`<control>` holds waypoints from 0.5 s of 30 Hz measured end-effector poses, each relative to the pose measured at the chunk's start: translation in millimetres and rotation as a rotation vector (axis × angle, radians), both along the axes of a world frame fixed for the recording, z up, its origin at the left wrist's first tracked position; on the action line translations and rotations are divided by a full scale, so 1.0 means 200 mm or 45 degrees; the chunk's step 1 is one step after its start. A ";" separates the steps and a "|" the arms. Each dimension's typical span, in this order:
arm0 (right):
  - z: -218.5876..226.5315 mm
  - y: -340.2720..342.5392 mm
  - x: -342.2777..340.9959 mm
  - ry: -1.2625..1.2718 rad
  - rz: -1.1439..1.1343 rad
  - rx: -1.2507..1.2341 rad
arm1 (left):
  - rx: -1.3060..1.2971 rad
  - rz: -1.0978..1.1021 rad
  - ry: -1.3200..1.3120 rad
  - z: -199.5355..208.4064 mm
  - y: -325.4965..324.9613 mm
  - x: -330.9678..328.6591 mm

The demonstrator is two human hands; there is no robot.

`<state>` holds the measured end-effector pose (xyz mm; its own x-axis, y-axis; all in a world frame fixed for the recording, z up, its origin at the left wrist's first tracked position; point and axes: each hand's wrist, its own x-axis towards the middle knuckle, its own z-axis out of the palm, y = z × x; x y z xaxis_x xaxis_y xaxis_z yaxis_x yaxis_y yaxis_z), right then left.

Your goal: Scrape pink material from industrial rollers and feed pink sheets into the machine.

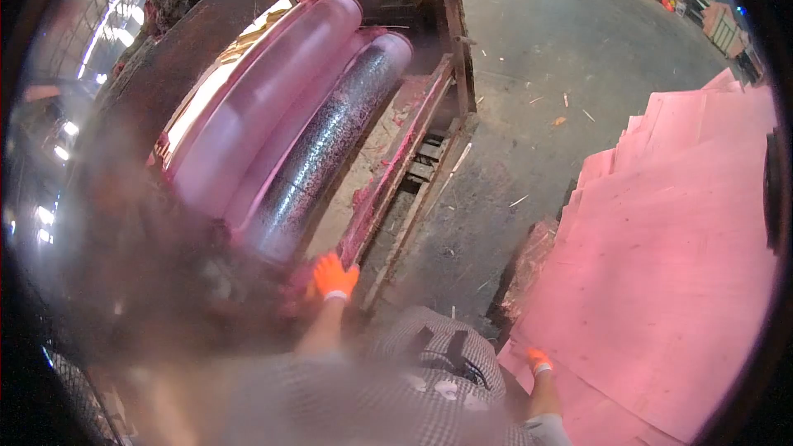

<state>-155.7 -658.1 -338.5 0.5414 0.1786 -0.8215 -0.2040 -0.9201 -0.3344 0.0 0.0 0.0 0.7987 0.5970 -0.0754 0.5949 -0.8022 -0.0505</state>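
My left hand (334,275), in an orange glove with a white cuff, is at the near end of a roller machine. Its fingers are apart and rest by the pink-stained metal rail (382,190). Just beyond lie a wide pink-coated roller (273,107) and a shiny metal roller (330,149) smeared with pink. To my right, a tall stack of thin pink sheets (652,231) spreads out with uneven edges. My right hand (538,358), also gloved in orange, appears closed on the near edge of a pink sheet; its fingertips are partly hidden.
Between machine and stack runs a grey concrete floor (529,107) strewn with wood slivers. A dark machine frame (454,41) stands at the rollers' far end. A crumpled wrapped bundle (533,268) sits against the stack's left side. Blur covers the lower left.
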 end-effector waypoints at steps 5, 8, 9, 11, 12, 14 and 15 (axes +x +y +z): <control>0.12 0.11 0.17 0.081 -0.497 -0.351 | -0.304 0.135 0.581 -0.04 0.29 -0.02; 0.18 0.28 0.40 -0.179 -0.153 -0.163 | -0.179 0.083 0.807 -0.34 0.47 -0.14; 0.23 0.40 0.48 -0.197 -0.294 -0.134 | -0.102 0.041 0.865 -0.39 0.49 -0.15; 0.54 0.71 0.67 -0.074 -0.905 0.131 | 0.099 -0.041 0.704 -0.55 0.56 -0.22; 0.81 0.87 0.80 -0.053 -1.207 0.234 | 0.085 -0.062 0.707 -0.55 0.59 -0.20; 0.93 0.97 0.95 -0.087 -1.029 0.200 | -0.223 -0.041 0.753 -0.47 0.58 -0.09; 0.88 1.00 0.96 -0.244 -1.179 0.506 | -0.344 -0.040 0.738 -0.39 0.58 -0.03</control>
